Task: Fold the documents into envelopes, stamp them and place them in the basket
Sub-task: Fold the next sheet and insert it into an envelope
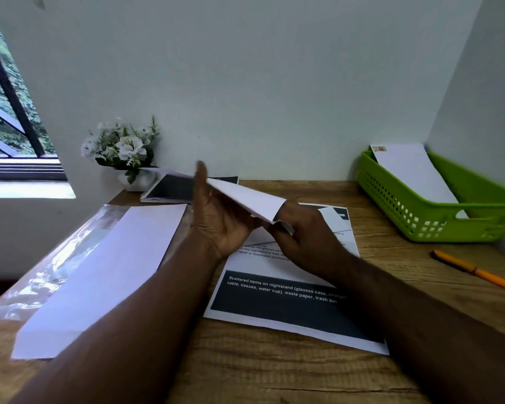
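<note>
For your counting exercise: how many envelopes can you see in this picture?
3 distinct: one in the green basket at the back right; one held above the desk by both hands; one on the plastic-wrapped stack at left, which may hide more beneath.

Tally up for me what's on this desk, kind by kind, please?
Envelopes: 3, one held by the left hand and right hand at, one in the green basket, one on the plastic sleeve
Printed sheets: 1
Green baskets: 1
Orange pencils: 1
Spiral notebooks: 1
Flower pots: 1
Total: 8
</note>
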`<state>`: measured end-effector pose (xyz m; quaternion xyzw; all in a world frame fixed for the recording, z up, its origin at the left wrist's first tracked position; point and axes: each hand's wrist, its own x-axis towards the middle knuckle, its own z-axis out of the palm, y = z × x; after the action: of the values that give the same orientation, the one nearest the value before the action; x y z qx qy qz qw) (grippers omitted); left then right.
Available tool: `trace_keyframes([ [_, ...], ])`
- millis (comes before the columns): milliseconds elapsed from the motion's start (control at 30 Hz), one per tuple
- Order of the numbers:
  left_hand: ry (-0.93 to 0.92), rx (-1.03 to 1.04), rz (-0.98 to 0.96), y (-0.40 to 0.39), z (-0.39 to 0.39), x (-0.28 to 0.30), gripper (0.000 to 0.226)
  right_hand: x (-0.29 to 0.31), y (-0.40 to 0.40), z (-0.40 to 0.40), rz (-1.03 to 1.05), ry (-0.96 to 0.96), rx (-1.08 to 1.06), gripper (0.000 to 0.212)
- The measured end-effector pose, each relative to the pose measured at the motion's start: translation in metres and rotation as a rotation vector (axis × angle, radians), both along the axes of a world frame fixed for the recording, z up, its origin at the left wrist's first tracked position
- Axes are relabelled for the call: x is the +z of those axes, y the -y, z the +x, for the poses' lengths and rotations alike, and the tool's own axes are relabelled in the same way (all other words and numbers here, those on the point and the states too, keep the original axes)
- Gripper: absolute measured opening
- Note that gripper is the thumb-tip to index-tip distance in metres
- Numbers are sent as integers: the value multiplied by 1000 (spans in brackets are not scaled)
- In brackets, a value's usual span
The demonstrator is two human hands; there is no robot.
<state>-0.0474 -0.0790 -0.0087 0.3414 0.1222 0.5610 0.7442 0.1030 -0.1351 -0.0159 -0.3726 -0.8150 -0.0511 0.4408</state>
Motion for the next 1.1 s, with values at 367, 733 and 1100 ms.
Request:
trace_keyframes([
  [367,118,178,-137,-15,-25,1,72,2,6,4,-128,78,148,36],
  [733,228,140,-103,-17,-17,-1,71,11,0,21,-103,-119,98,26],
  [1100,172,130,-148,-11,-13,-4,59,-8,-38,83,-659,203,-321,53],
])
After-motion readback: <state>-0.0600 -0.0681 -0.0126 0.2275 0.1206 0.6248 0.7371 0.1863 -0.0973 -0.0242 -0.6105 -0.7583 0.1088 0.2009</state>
